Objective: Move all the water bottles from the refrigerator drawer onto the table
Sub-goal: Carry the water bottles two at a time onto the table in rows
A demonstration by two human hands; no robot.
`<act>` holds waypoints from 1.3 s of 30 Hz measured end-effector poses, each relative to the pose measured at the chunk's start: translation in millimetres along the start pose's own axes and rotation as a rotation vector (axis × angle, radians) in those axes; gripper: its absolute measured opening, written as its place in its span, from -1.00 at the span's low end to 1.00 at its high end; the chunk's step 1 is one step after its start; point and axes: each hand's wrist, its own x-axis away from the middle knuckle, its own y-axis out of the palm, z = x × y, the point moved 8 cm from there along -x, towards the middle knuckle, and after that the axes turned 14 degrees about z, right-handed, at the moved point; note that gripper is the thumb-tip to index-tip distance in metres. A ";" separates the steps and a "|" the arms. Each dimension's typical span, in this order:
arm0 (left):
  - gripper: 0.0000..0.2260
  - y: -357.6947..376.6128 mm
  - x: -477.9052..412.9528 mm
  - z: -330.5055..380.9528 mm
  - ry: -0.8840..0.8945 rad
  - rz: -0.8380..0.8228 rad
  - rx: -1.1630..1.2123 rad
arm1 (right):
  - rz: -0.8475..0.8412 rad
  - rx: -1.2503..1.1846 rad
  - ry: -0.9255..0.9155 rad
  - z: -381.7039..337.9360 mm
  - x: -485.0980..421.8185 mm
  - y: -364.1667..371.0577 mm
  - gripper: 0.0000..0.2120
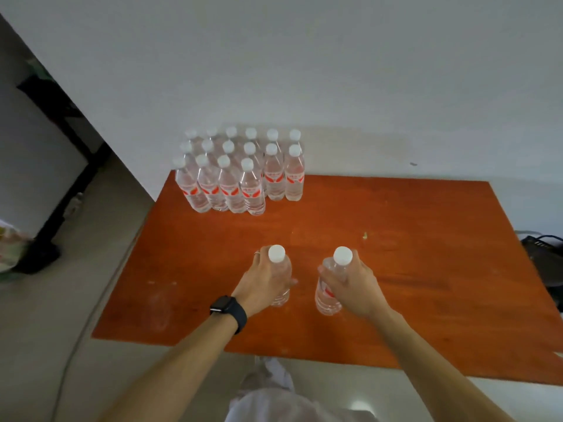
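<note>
I am watching the left hand (264, 281) gripping one water bottle (281, 280) and the right hand (357, 285) gripping a second bottle (327, 295), fingers closed round each, both upright over the near part of the orange table (396, 239). The cluster of bottles (240, 175) is standing at the far left corner, by the white wall (304, 56)

Red bottle labels (253, 191) blurred; no text legible.

Bottle cluster (240, 175) far-left; elsewhere bare table (411, 239)
</note>
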 end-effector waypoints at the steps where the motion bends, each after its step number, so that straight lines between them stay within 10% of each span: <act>1: -0.43 -1.1 -14.6 -2.6 0.059 0.003 -0.024 | 0.004 -0.006 0.015 -4.8 -11.3 9.1 -0.59; 8: -0.45 -37.6 -109.7 -17.7 0.040 -0.015 0.165 | 0.116 -0.084 0.090 -32.5 -78.8 52.3 -0.59; 15: -0.43 -75.6 -187.5 -2.5 0.512 0.289 -0.386 | 0.176 -0.150 0.119 -50.3 -151.3 74.2 -0.50; 23: -0.48 -80.1 -239.7 -7.4 0.501 0.397 -0.532 | 0.250 -0.256 0.055 -86.7 -209.7 98.5 -0.42; 39: -0.73 -79.4 -275.4 -21.8 0.421 0.188 -0.348 | -0.154 -0.200 0.263 -12.6 -213.0 148.8 0.08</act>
